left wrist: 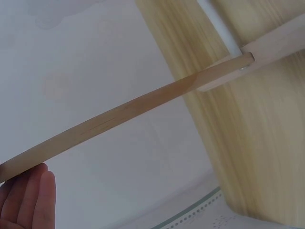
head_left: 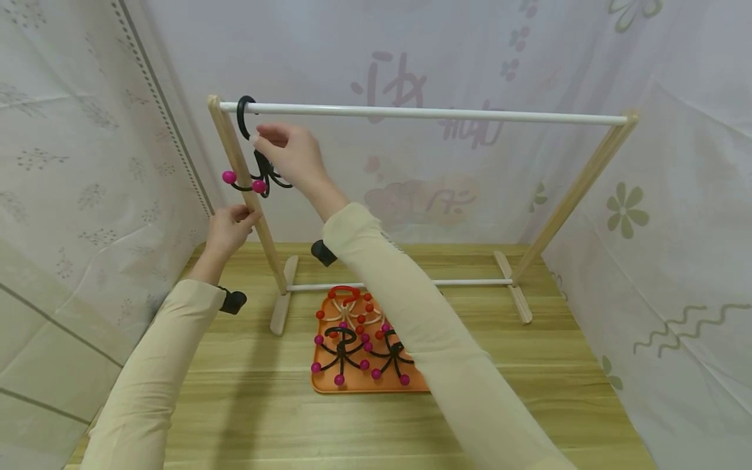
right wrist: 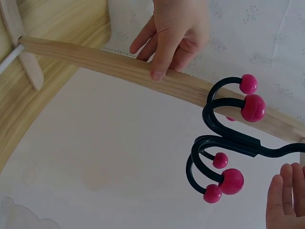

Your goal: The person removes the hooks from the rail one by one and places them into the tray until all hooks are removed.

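A black hanger with several curved prongs and pink ball tips hangs by its hook from the left end of a white rod. Beside its stem is my right hand; in the right wrist view its fingers look straight, with a gap between the fingertips and the stem. My left hand pinches the rack's left wooden post below the hanger. Thumb and fingers sit on opposite sides of that post in the right wrist view.
An orange tray on the wooden table holds more black hangers with pink tips and pale ones with red tips. My right forearm hides part of it. The rack's right post and lower white bar stand behind.
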`<move>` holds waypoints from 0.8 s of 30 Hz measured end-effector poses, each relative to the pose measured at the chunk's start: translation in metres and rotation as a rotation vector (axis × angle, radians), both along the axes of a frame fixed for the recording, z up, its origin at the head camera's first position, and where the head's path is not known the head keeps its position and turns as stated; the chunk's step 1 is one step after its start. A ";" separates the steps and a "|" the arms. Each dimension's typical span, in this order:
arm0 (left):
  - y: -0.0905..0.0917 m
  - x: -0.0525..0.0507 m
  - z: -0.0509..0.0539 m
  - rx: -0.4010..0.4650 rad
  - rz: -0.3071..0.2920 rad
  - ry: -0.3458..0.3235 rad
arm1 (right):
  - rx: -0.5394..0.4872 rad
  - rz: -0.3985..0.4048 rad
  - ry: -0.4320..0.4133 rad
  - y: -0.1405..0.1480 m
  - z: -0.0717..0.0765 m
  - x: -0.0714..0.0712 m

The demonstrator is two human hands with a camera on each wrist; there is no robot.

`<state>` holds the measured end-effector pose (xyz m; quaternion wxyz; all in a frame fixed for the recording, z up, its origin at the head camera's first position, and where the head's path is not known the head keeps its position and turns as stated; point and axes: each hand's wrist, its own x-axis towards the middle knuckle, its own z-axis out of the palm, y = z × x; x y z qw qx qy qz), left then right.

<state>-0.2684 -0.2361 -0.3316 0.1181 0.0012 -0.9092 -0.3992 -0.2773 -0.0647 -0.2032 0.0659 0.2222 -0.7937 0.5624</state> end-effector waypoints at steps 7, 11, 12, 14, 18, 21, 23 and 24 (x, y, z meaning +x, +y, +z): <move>-0.001 0.000 -0.001 -0.011 0.004 0.014 | 0.048 0.002 0.013 -0.007 0.002 -0.002; -0.001 0.000 -0.001 -0.017 0.004 0.012 | 0.052 -0.004 -0.008 -0.009 0.004 -0.003; -0.001 0.000 -0.001 -0.017 0.005 0.010 | 0.052 -0.002 -0.009 -0.010 0.004 -0.003; -0.001 0.000 0.000 -0.012 0.006 0.005 | 0.053 0.007 -0.018 -0.011 0.005 -0.004; -0.001 0.000 0.000 0.002 0.007 0.000 | 0.059 0.040 -0.034 -0.012 0.005 -0.005; 0.000 0.000 0.000 0.011 0.004 0.006 | 0.061 0.064 -0.038 -0.012 0.005 -0.005; 0.000 0.000 0.000 0.013 0.004 0.007 | 0.057 0.078 -0.037 -0.012 0.005 -0.005; 0.000 0.000 0.000 0.014 0.005 0.007 | 0.055 0.084 -0.039 -0.012 0.005 -0.004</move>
